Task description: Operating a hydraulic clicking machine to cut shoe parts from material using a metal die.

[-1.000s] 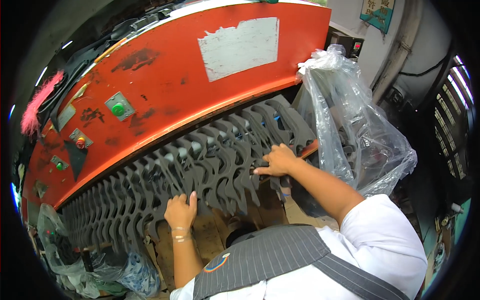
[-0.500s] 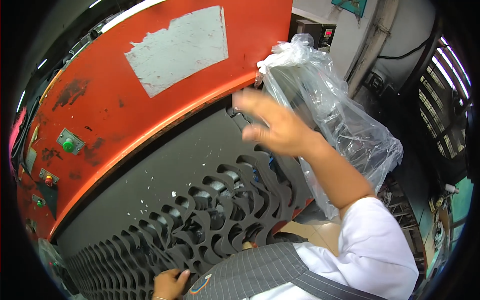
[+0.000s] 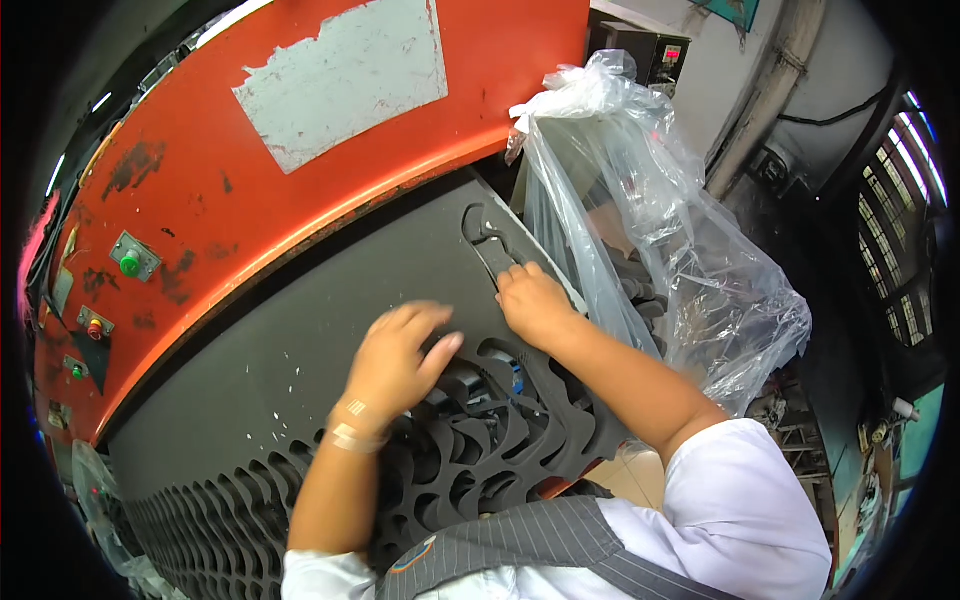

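A dark grey foam sheet (image 3: 330, 315) lies under the orange machine, its near part cut into rows of curved openings. On its far right corner sits a narrow, curved metal cutting die (image 3: 484, 232) with a thin shiny edge. My right hand (image 3: 535, 305) grips the near end of this die, its fingers closed over it. To its left, my left hand (image 3: 400, 355) hovers over the sheet with its fingers apart and nothing in them; it is slightly blurred.
An orange machine body (image 3: 480, 80) with push buttons spans the far side. A clear plastic bag (image 3: 690, 240) containing dark pieces hangs at the right, close to my right forearm. Small white flecks lie on the foam. A grey pipe (image 3: 770, 95) stands behind the bag.
My right hand has come down from above the sheet's far corner onto the die. My left hand has risen from the near edge to over the middle of the sheet.
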Action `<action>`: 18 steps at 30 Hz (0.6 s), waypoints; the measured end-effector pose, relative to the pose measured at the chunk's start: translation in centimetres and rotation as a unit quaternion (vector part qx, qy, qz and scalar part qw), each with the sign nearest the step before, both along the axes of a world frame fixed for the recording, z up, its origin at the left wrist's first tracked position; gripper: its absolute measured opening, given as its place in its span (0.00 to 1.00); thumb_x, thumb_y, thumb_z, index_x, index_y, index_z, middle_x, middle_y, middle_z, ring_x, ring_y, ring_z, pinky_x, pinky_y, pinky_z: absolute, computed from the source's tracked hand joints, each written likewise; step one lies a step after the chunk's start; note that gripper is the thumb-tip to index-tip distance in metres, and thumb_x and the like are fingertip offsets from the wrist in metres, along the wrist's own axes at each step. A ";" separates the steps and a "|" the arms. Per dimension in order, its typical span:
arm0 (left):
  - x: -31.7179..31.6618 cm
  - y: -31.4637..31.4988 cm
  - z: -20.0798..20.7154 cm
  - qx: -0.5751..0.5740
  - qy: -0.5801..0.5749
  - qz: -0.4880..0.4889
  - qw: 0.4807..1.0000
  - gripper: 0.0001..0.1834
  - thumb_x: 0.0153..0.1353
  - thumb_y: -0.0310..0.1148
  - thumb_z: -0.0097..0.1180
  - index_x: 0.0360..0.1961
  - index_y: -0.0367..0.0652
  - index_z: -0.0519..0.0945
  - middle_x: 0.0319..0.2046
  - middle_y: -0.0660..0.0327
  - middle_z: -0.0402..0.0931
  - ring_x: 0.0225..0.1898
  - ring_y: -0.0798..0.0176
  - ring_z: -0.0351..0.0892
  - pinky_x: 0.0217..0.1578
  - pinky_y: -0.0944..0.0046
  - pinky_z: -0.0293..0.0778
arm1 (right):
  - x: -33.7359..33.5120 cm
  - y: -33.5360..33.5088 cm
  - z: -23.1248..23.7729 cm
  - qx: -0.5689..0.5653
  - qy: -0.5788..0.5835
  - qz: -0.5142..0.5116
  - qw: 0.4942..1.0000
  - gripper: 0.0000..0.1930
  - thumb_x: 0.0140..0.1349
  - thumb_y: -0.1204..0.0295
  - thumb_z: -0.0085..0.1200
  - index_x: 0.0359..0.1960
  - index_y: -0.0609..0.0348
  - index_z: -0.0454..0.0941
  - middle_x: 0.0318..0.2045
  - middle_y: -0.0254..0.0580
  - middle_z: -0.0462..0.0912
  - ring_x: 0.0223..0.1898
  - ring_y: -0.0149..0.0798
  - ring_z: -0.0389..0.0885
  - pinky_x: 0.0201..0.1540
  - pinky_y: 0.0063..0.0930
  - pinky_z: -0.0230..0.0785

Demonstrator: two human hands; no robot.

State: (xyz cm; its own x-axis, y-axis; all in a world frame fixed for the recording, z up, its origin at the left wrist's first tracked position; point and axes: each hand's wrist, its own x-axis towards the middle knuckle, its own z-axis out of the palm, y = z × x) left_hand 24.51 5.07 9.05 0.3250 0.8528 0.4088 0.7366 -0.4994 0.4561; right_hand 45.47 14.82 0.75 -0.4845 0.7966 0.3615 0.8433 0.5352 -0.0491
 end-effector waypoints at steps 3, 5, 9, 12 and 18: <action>2.2 3.1 -5.6 0.056 0.104 0.091 0.989 0.23 0.62 0.43 0.53 0.57 0.49 0.76 0.59 0.53 0.70 0.64 0.47 0.64 0.65 0.45 0.56 | -0.8 1.6 0.7 0.017 -0.016 -0.041 0.999 0.11 0.58 0.73 0.48 0.41 0.64 0.76 0.37 0.53 0.78 0.43 0.49 0.78 0.44 0.38 0.75; 3.0 3.0 -7.0 0.077 0.126 0.110 0.983 0.23 0.63 0.45 0.51 0.59 0.52 0.75 0.62 0.55 0.68 0.67 0.49 0.60 0.66 0.46 0.53 | -0.3 2.3 1.9 -0.026 -0.022 -0.052 0.998 0.13 0.57 0.72 0.51 0.42 0.65 0.75 0.40 0.55 0.77 0.43 0.50 0.78 0.45 0.38 0.75; 2.3 3.1 -6.5 0.059 0.117 0.108 0.986 0.24 0.63 0.44 0.52 0.59 0.52 0.74 0.62 0.55 0.67 0.67 0.50 0.60 0.66 0.47 0.53 | 1.1 3.7 4.6 -0.187 0.091 -0.033 0.978 0.29 0.46 0.66 0.65 0.51 0.64 0.72 0.46 0.62 0.74 0.47 0.57 0.77 0.50 0.38 0.72; 2.3 3.3 -6.4 0.057 0.118 0.096 0.987 0.23 0.62 0.45 0.54 0.57 0.51 0.77 0.61 0.55 0.70 0.65 0.49 0.62 0.64 0.48 0.56 | 2.4 5.5 4.6 -0.346 0.347 0.010 0.872 0.32 0.44 0.73 0.67 0.56 0.62 0.73 0.44 0.51 0.76 0.46 0.43 0.77 0.51 0.31 0.70; 2.0 6.0 -2.9 -0.059 0.143 0.056 0.986 0.20 0.57 0.44 0.59 0.50 0.51 0.81 0.47 0.60 0.77 0.52 0.52 0.72 0.55 0.54 0.64 | 6.9 5.7 7.1 -0.430 0.650 0.105 0.618 0.24 0.55 0.81 0.59 0.56 0.64 0.72 0.45 0.46 0.80 0.40 0.30 0.81 0.43 0.23 0.76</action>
State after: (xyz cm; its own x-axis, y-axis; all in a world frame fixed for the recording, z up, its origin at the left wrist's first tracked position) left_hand 26.54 11.03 6.14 0.3148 0.9258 0.2094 0.8910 -0.3642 0.2710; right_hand 52.35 20.56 7.88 -0.3553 0.9339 0.0402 -0.2902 -0.0693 -0.9545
